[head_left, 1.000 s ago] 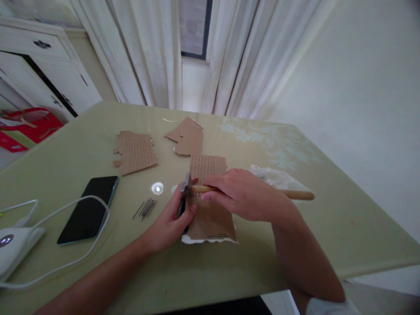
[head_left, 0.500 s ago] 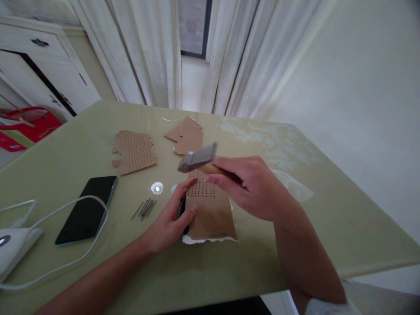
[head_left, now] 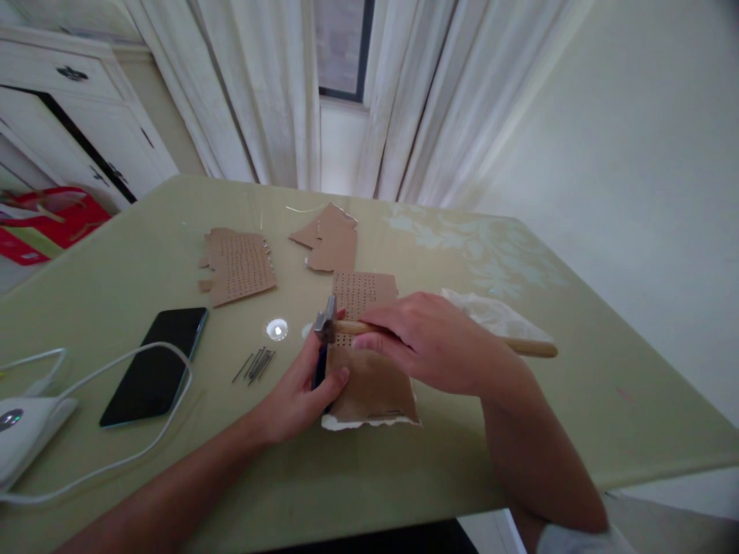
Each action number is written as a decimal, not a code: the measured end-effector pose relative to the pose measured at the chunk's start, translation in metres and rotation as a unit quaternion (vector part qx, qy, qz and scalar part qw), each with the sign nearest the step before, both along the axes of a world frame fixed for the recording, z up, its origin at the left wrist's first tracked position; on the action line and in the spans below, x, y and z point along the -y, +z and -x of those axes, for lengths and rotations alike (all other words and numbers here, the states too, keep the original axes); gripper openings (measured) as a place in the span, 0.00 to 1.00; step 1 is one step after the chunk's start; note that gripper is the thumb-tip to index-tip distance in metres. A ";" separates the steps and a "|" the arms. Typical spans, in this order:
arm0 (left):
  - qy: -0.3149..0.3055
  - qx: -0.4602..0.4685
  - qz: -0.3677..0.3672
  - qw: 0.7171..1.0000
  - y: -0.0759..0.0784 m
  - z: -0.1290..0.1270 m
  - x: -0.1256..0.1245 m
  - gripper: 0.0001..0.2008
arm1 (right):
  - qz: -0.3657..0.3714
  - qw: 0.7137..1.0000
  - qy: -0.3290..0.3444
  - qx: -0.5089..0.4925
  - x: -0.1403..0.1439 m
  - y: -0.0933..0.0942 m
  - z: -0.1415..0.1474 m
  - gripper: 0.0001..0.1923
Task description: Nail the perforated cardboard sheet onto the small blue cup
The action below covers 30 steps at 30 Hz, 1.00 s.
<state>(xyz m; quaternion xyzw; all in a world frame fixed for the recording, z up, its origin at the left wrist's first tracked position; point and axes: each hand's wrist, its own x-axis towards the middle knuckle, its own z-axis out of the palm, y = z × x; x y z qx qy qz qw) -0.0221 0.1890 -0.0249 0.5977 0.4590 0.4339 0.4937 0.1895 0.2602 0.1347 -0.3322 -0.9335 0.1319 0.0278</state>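
My right hand (head_left: 430, 338) is closed round the wooden handle of a hammer (head_left: 525, 348). The hammer's metal head is low over the left edge of a perforated piece of cardboard (head_left: 369, 385), covering whatever lies under it. My left hand (head_left: 303, 388) grips that edge, thumb on top, with its fingertips partly hidden behind the hammer head. Something dark blue (head_left: 319, 369) shows beneath the cardboard beside my left palm. Rows of small holes run across the cardboard's far half. Several nails (head_left: 255, 365) lie left of my left hand.
A second perforated cardboard piece (head_left: 241, 265) and cardboard scraps (head_left: 335, 242) lie farther back. To the left are a phone (head_left: 155, 365), a white cable (head_left: 155, 438) and a white device (head_left: 28, 431). A small clear round dish (head_left: 277, 329) and a plastic bag (head_left: 490, 312) are also on the table.
The hammer has come down from above the cardboard to its left edge, its head turning as my right hand lowered. My left hand keeps its place on the cardboard.
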 end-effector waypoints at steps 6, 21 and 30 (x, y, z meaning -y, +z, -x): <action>0.003 0.006 -0.007 1.000 0.001 -0.001 0.001 0.41 | -0.003 0.999 -0.001 0.053 0.002 -0.002 0.003 0.19; 0.001 -0.059 -0.094 0.994 0.004 -0.001 -0.006 0.25 | -0.088 0.750 -0.187 -0.628 0.040 -0.017 -0.030 0.18; 0.021 -0.027 -0.117 0.993 -0.003 -0.015 -0.003 0.35 | -0.135 0.651 -0.254 -0.702 0.090 -0.052 -0.072 0.23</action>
